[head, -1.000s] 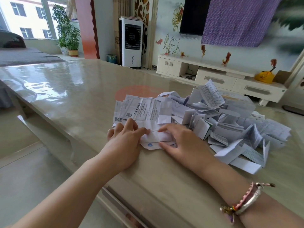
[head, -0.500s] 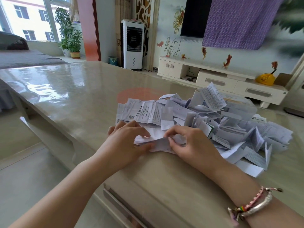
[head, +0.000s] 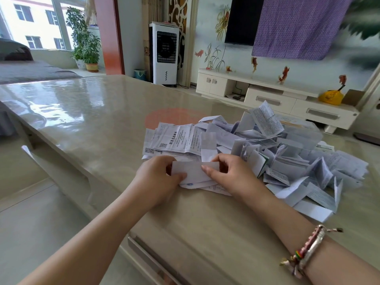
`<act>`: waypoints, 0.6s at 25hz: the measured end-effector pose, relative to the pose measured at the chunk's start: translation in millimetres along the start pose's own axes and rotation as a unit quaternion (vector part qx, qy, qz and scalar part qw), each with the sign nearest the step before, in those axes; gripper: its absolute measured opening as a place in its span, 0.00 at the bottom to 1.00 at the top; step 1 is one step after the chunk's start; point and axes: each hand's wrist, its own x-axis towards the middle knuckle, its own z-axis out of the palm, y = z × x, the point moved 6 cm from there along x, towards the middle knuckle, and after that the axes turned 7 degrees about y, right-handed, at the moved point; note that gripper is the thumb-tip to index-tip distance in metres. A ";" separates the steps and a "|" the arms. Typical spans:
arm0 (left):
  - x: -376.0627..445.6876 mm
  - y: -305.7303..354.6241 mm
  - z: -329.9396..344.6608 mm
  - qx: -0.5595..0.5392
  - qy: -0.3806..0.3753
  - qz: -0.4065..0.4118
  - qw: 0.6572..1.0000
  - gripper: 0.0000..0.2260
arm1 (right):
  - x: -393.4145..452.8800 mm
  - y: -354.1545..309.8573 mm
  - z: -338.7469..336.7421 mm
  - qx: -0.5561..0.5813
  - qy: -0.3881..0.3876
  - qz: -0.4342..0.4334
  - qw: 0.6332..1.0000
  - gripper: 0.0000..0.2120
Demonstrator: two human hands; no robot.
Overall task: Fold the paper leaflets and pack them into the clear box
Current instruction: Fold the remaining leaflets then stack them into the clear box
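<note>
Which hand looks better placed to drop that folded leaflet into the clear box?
Probably the right hand. It already pinches the folded leaflet, and the clear box sits on its side, behind the paper pile. The left hand would have to reach across.

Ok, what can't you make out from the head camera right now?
- Clear box: buried behind the leaflet pile; contents unseen.
- Leaflet held by left hand and right hand: fold count unclear, fingers cover its ends.
- Leaflet print: too small.
- Wall hanging: cut off by top edge.

table: glossy, smooth | leaflets: creased matt paper | box: clear plastic
</note>
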 end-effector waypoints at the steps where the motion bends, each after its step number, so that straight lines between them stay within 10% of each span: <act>1: 0.1 -1.2 -0.6 0.010 0.002 -0.012 1.000 0.12 | 1.1 1.2 2.2 -0.011 -0.006 0.006 1.000 0.09; 15: -18.5 2.4 0.1 0.160 0.014 -0.044 0.986 0.08 | 0.2 -4.4 11.6 -0.225 0.001 -0.022 0.974 0.19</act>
